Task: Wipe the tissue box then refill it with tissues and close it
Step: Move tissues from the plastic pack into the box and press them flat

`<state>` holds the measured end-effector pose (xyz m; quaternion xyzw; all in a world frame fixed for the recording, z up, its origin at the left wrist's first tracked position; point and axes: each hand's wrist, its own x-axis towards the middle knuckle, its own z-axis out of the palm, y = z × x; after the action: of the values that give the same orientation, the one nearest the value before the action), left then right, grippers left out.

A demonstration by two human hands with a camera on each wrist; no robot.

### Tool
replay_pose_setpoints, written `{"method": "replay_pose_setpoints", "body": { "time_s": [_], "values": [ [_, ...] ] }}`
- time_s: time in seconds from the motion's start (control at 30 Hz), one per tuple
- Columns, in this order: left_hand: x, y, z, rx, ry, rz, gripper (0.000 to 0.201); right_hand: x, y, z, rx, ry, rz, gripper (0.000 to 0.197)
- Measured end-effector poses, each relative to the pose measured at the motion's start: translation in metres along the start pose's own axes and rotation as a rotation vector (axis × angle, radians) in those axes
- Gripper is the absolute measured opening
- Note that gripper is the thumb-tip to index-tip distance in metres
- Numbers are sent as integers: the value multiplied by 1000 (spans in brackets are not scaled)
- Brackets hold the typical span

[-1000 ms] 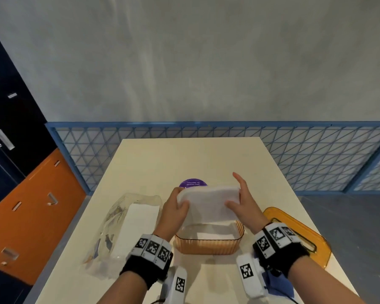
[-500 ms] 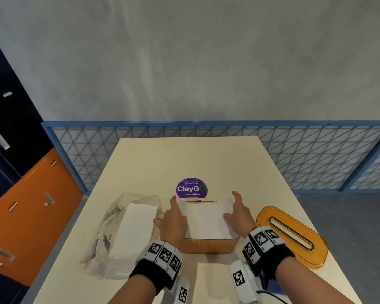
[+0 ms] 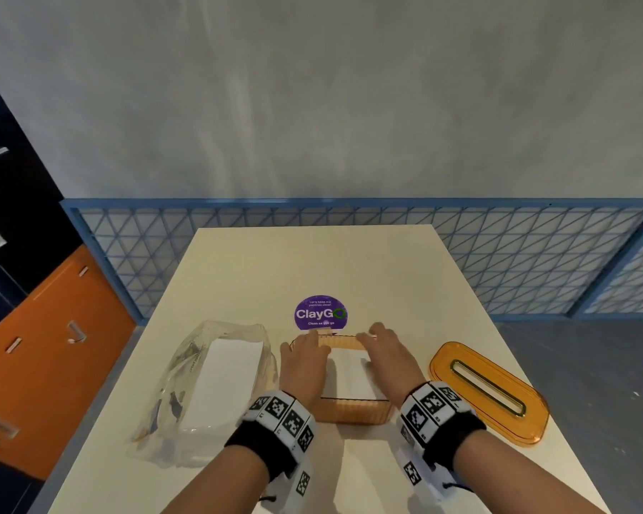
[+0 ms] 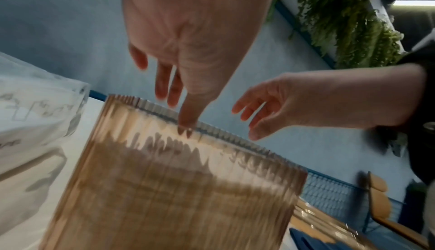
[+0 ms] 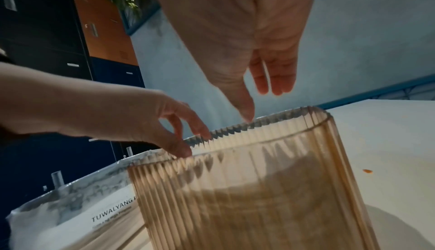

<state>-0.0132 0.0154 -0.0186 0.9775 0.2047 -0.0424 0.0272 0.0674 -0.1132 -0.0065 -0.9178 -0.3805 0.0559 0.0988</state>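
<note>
Box: the ribbed amber box [image 3: 353,415] is set upright on the table [image 3: 268,268], lidless, just near of a purple sticker [image 3: 320,312].
Tissues: a white stack [image 3: 346,372] is seen lying inside the box, between the two hands.
Left hand: the left hand [image 3: 304,359] is held over the box's left side with fingers straight and spread; nothing is gripped. In the left wrist view its thumb is seen touching the rim.
Right hand: the right hand [image 3: 388,356] is held over the box's right side, fingers extended and relaxed, nothing gripped; the thumb tip is at the rim in the right wrist view.
Lid: the amber lid [image 3: 489,393], slotted, is laid flat on the table right of the box, apart from it.
Pack: a clear plastic pack [image 3: 208,387] with white tissues is laid left of the box, just beside the left hand.
</note>
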Motion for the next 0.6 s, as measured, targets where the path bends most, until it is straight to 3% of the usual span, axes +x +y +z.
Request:
{"method": "replay_pose_setpoints", "body": {
  "time_s": [0.1, 0.23, 0.37, 0.5, 0.6],
  "values": [
    [8, -3, -3, 44, -218, 95, 45, 3, -1, -4, -169, -379, 16, 56],
    [15, -6, -6, 100, -326, 123, 52, 9, 1, -6, -221, -547, 118, 54],
    [17, -2, -2, 190, -387, 128, 54, 11, -2, -6, -81, -576, 231, 43],
    [14, -2, -3, 116, -455, 87, 60, 7, 1, -3, -157, -574, 149, 53],
    [9, -6, -9, 37, -317, 120, 56, 4, 8, -8, -99, -316, 101, 39]
  ]
}}
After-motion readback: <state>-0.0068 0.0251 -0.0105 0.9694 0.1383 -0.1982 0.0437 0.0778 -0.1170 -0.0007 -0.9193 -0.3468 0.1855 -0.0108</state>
